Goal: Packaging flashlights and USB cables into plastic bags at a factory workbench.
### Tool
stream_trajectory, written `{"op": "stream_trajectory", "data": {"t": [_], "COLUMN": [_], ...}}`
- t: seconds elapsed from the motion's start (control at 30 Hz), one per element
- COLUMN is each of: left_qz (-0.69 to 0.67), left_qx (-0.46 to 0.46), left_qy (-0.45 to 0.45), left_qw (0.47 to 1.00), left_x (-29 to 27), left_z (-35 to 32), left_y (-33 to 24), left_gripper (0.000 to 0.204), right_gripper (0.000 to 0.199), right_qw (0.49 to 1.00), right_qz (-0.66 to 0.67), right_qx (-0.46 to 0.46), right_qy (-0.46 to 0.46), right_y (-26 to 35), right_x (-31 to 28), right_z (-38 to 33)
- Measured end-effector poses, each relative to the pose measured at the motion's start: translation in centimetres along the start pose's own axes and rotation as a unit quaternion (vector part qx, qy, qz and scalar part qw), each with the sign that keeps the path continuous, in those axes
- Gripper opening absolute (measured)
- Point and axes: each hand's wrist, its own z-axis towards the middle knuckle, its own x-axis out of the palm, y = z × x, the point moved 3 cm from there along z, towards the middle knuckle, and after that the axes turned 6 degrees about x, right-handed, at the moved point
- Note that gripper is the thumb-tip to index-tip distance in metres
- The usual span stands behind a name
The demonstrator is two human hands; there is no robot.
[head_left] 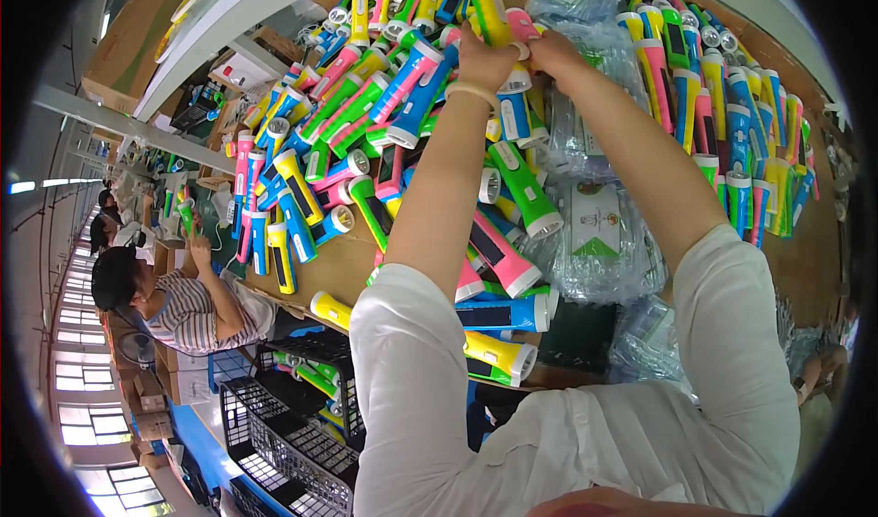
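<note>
Both hands are up at the far end of the pile: left hand (485,58) closed around a yellow torch (489,16), right hand (549,49) pinching a pink torch (523,23) beside it. Forearms hang over the loose torches (384,106), so a sweep could probably roll some off the tabletop (334,263).

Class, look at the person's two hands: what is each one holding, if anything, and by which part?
The left hand grips a yellow-green plastic torch around its lower body. The right hand pinches the end of a pink plastic torch.
</note>
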Motion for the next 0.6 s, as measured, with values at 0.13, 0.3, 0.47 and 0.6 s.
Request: {"op": "stream_trajectory", "data": {"t": [0.13,0.3,0.47,0.6], "left_qz": [0.119,0.069,0.132,0.462], "left_qx": [0.098,0.261,-0.007,-0.109], "left_qy": [-0.023,-0.059,-0.098,-0.137], "left_qw": [0.988,0.961,0.986,0.869], "left_x": [-1.1,-9.7,-23.1,-35.3], "left_z": [-0.4,-5.3,-19.3,-33.3], "left_y": [0.2,0.1,-1.6,6.8], "left_gripper": [0.113,0.057,0.070,0.069], "right_gripper": [0.040,0.068,0.037,0.042], "right_qw": [0.996,0.990,0.929,0.914], "right_qz": [0.054,-0.053,-0.080,-0.120], "right_qx": [-0.073,-0.124,-0.360,-0.352], "right_qy": [-0.025,-0.030,0.023,0.164], "right_y": [0.9,1.0,3.3,1.9], "right_x": [0.6,-0.4,-4.0,1.3], "right_z": [-0.6,-2.3,-14.3,-22.9]}}
